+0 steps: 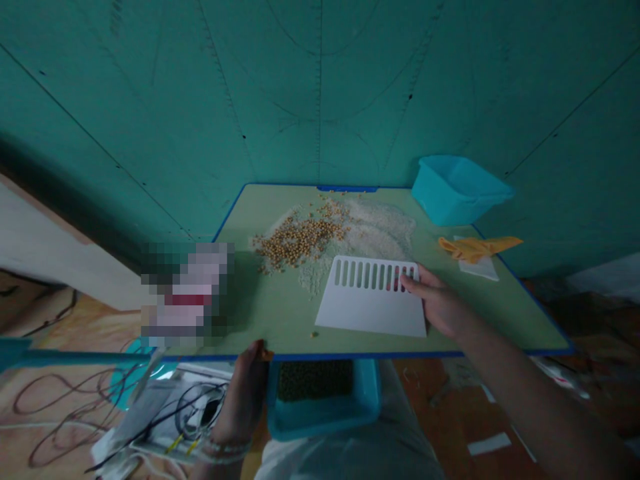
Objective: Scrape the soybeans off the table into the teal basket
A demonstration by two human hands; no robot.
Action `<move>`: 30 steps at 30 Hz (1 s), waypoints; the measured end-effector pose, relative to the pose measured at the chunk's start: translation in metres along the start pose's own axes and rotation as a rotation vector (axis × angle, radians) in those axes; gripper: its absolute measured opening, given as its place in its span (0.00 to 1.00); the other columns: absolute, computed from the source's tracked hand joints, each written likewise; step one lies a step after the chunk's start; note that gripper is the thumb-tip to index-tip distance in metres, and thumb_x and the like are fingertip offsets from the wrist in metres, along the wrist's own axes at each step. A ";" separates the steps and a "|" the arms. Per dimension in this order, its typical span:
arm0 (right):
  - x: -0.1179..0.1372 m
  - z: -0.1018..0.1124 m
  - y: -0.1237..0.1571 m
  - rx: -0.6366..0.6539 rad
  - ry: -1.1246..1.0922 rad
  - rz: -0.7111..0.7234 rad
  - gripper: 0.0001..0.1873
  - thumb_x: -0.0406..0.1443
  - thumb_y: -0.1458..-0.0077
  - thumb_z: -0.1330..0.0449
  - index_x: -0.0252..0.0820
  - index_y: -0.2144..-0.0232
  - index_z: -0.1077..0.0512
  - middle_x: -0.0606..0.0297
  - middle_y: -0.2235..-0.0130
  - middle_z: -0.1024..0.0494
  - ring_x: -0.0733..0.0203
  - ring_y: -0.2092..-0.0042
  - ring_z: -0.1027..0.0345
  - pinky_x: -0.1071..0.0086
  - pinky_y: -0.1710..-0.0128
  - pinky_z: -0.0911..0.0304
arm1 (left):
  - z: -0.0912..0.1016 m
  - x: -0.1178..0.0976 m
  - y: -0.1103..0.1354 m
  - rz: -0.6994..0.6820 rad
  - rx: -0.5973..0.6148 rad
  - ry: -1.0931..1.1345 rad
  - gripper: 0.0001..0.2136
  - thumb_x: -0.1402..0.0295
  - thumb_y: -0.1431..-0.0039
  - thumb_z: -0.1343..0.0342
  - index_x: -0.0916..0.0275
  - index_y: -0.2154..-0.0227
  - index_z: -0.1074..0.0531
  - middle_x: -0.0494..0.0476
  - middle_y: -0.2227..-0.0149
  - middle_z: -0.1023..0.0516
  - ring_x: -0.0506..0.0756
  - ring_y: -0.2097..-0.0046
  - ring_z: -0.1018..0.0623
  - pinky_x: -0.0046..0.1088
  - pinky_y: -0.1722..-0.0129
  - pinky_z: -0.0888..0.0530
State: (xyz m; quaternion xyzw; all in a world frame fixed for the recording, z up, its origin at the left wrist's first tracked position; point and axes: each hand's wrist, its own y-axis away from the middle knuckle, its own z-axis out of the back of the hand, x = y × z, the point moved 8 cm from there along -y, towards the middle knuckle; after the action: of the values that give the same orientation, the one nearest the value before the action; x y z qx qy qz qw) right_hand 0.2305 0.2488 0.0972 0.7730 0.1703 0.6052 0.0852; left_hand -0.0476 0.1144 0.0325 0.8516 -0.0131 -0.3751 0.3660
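My right hand (440, 300) pinches the right edge of a white slotted plastic scraper (370, 313), thumb over the slots. The scraper is tilted above the near part of the table. Beyond it lie a spread pile of yellow-brown beans (300, 241) and a patch of whitish grains (383, 223), partly mixed. One loose bean (314, 334) sits near the front edge. Below that edge, a blue basin (325, 427) holds small dark green grains (315, 380). My left hand (247, 380) is closed at the basin's left rim, against the table edge; its fingers are partly hidden.
A blue tub (457, 190) stands at the table's back right corner. Near it an orange cloth (475, 248) lies over a white piece (483, 268). A blurred-out pinkish box (193, 293) is at the left edge. Cables (65, 407) run across the floor; a green wall (320, 87) rises behind.
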 end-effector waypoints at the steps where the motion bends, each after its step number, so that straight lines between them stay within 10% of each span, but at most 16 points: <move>1: -0.001 -0.003 0.000 0.007 -0.001 -0.005 0.15 0.39 0.59 0.36 0.43 0.66 0.32 0.67 0.73 0.24 0.62 0.72 0.31 0.68 0.68 0.40 | -0.001 0.000 0.000 -0.007 0.010 -0.002 0.05 0.67 0.50 0.46 0.58 0.78 0.27 0.51 0.79 0.22 0.58 0.61 0.22 0.32 0.61 0.26; 13: -0.014 -0.056 -0.007 0.205 0.097 -0.011 0.13 0.39 0.55 0.39 0.44 0.65 0.32 0.70 0.72 0.26 0.64 0.71 0.34 0.69 0.68 0.41 | 0.006 0.001 -0.003 -0.004 0.032 0.013 0.06 0.64 0.58 0.39 0.60 0.78 0.27 0.49 0.78 0.22 0.56 0.67 0.22 0.31 0.63 0.27; 30: -0.015 -0.079 -0.014 0.276 0.055 -0.052 0.09 0.37 0.57 0.39 0.44 0.69 0.32 0.70 0.73 0.25 0.65 0.72 0.34 0.71 0.71 0.41 | -0.011 0.002 0.001 0.044 0.191 -0.018 0.08 0.62 0.52 0.44 0.60 0.76 0.26 0.56 0.76 0.20 0.62 0.63 0.22 0.40 0.58 0.28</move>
State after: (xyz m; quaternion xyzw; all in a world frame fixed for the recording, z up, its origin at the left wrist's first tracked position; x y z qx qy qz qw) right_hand 0.1490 0.2503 0.0989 0.7557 0.2740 0.5947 -0.0112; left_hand -0.0390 0.1199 0.0370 0.8787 -0.0707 -0.3717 0.2910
